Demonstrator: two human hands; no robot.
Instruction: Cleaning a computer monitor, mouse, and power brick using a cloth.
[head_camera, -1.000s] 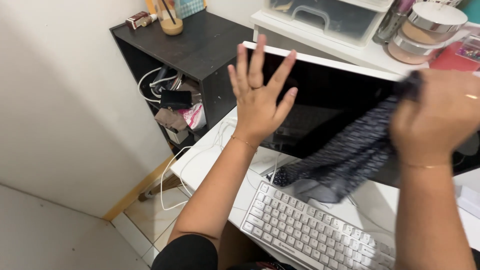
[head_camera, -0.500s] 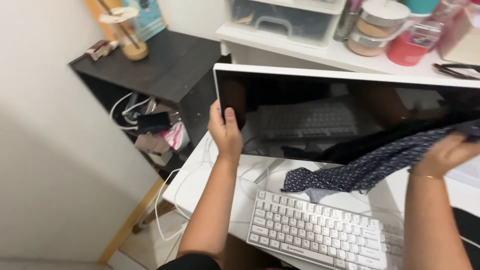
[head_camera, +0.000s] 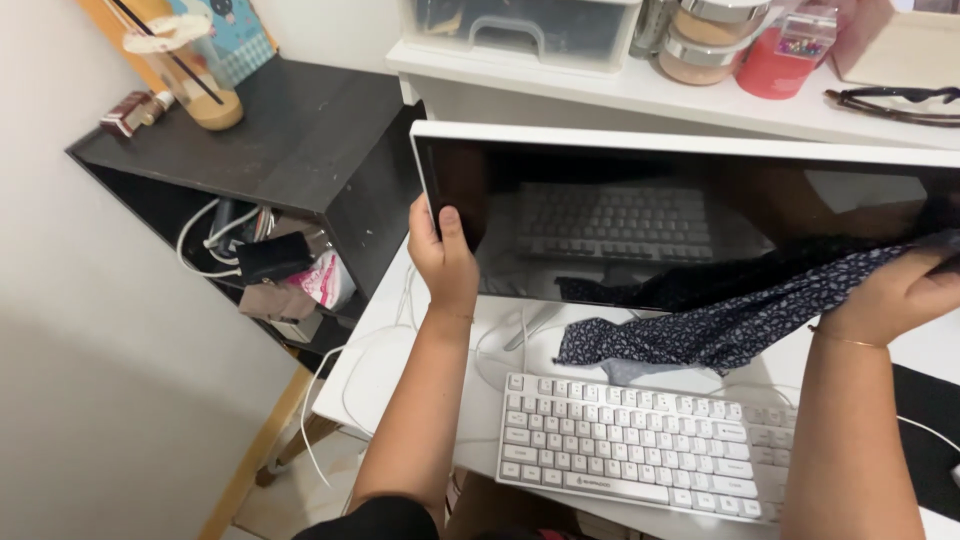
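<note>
The monitor (head_camera: 690, 215) is the big worry: it stands tilted on the white worktop (head_camera: 400, 350), its dark screen facing up toward the person, and a hard push from the wiping side could rock it back toward the shelf behind, where the pink jars (head_camera: 700, 40) sit close to the edge. The left hand (head_camera: 443, 255) steadies it at the left edge, fingers wrapped round behind the white frame and thumb pressed flat on the glass; that thumb will likely leave a smear of its own.

The dark patterned cloth (head_camera: 720, 325) hangs long from the right hand (head_camera: 905, 290), trailing down over the screen's lower edge to the worktop just above the white keyboard (head_camera: 640, 455). Its loose tail could snag the thin white cables (head_camera: 500, 345) lying under the monitor.

The right hand's grip is clenched round a bunched end of the cloth, held against the screen's lower right.
</note>
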